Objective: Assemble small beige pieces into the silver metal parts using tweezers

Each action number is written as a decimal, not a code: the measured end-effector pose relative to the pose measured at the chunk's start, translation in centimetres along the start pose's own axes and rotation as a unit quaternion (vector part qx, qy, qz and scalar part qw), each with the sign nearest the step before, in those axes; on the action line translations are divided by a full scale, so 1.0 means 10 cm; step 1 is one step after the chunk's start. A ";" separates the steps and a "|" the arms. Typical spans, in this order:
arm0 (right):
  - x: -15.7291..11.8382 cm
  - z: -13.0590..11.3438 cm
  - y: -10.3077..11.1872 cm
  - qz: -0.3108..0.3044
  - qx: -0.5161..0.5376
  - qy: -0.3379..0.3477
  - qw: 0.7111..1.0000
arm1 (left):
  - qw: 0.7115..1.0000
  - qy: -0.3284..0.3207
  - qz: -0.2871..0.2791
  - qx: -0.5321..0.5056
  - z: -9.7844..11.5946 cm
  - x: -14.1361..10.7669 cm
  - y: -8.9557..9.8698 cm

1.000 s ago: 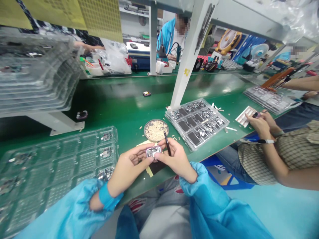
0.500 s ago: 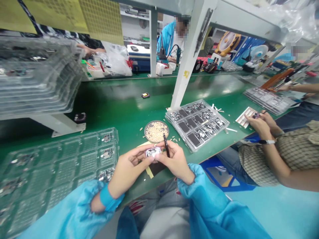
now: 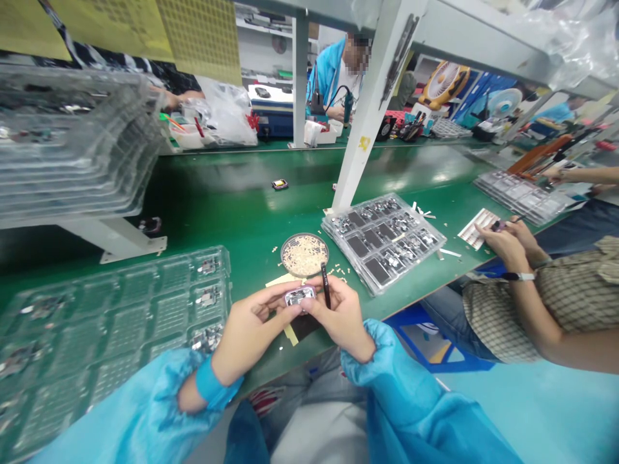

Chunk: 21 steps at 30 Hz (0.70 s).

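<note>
A small rounded device housing (image 3: pixel 298 295), with metallic parts inside, is held between both hands above the bench's front edge. My left hand (image 3: pixel 256 325) grips its left side with thumb and fingers. On its right side, my right hand (image 3: pixel 341 316) pinches it too and also keeps a black, pen-like tool (image 3: pixel 325 283) upright between the fingers. Under the hands lies a dark pad (image 3: pixel 305 327) with yellow edges. Just behind them stands a round dish (image 3: pixel 304 254) of small tan pieces, some scattered beside it.
Clear trays of parts lie at left (image 3: pixel 116 322) and right (image 3: pixel 384 241). A white post (image 3: pixel 360 135) rises behind the right tray. Stacked trays (image 3: pixel 72 154) fill the upper left. A co-worker's hands (image 3: pixel 507 241) work at far right.
The housing has tilted slightly, showing more of its inside and purple rim. The black tool stands a little further right and lower. Both hands keep their hold.
</note>
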State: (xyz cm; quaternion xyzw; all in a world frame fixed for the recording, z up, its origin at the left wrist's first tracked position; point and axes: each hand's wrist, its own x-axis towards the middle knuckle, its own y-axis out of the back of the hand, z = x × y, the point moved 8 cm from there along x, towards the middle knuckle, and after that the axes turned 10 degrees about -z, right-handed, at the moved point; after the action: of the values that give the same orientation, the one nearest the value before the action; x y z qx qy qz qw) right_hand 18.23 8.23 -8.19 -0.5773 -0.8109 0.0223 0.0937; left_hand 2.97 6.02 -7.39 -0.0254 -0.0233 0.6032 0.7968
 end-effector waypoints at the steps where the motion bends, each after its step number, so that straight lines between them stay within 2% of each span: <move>1: 0.00 0.01 0.00 0.004 -0.001 0.002 1.000 | 1.000 -0.002 -0.001 0.002 0.00 0.00 0.00; 7: -0.01 0.07 -0.05 0.011 0.014 -0.017 1.000 | 0.999 -0.032 -0.006 -0.002 0.05 0.01 -0.02; 12: 0.05 0.07 -0.11 -0.010 0.030 -0.042 0.999 | 0.990 -0.089 0.004 0.109 0.18 0.01 -0.02; 17: 0.11 0.01 -0.07 0.002 -0.025 -0.033 0.999 | 0.969 -0.052 0.017 0.243 0.13 -0.02 0.00; 21: 0.11 0.01 -0.09 0.012 -0.043 -0.029 0.999 | 0.959 -0.059 0.033 0.277 0.18 -0.05 -0.01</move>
State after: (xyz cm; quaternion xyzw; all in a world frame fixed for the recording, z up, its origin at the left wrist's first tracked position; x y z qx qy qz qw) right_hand 17.07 8.96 -8.00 -0.5893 -0.8067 0.0056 0.0448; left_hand 2.77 5.50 -5.59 0.2311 0.0979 0.6127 0.7494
